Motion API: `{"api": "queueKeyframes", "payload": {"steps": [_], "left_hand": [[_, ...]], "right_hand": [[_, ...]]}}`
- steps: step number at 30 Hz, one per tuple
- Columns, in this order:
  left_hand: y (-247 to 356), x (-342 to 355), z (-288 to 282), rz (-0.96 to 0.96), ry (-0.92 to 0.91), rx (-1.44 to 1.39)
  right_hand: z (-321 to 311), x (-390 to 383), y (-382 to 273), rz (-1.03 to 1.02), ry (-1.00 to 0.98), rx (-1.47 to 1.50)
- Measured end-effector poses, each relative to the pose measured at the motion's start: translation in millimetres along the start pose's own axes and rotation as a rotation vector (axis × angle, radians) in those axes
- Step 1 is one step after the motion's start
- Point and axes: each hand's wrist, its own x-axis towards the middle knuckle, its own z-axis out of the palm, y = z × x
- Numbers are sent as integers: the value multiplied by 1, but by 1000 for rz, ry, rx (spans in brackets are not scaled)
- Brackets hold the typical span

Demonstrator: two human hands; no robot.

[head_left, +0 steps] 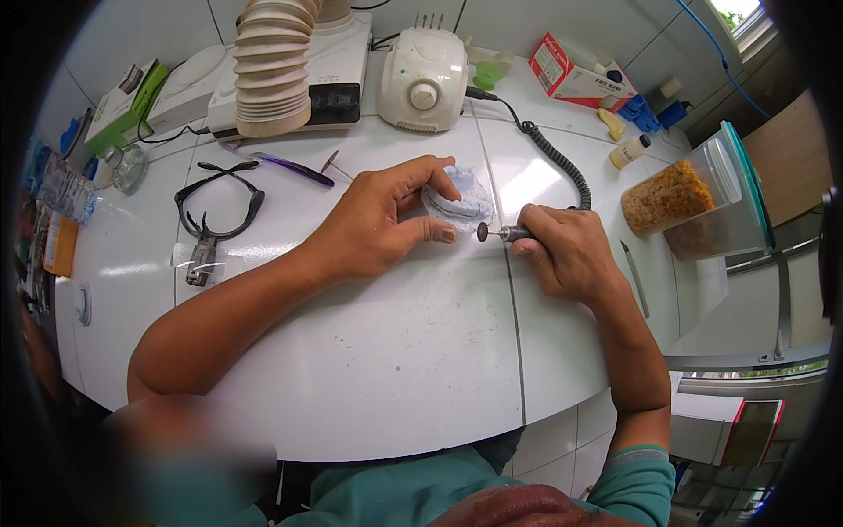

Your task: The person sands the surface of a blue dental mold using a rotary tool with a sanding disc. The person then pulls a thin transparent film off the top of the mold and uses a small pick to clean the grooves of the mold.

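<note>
A light blue plaster dental model (461,209) lies on the white tabletop, with pale dust and crumbs around it. My left hand (386,211) is curled about its left side, the index finger over the top and the thumb along the near edge. Some of its fingers are hidden behind the hand. In my right hand (566,250) is a rotary handpiece (520,234), gripped near its front end. The dark cutting disc (482,232) at its tip points left, just off the model's near right edge and close to my left thumb.
A coiled cord (562,158) links the handpiece to a white control box (424,83). A ribbed suction hose (272,70) hangs at the back left. Black-framed glasses (255,206) and a metal articulator-like piece (202,259) lie left. Right are a knife (634,277) and a tub of orange-brown granules (667,198).
</note>
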Motion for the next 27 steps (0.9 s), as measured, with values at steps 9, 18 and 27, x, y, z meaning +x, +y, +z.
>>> {"api": "queueKeyframes", "payload": {"steps": [9,18,27], "left_hand": [[0,0,0,-13,-13,-13],[2,-1,1,-14,-13,-52],[0,-1,2,11,-2,-69]], "right_hand": [[-1,0,1,-9,-2,1],[0,0,2,-9,-4,10],[1,-2,3,-30,33,9]]}}
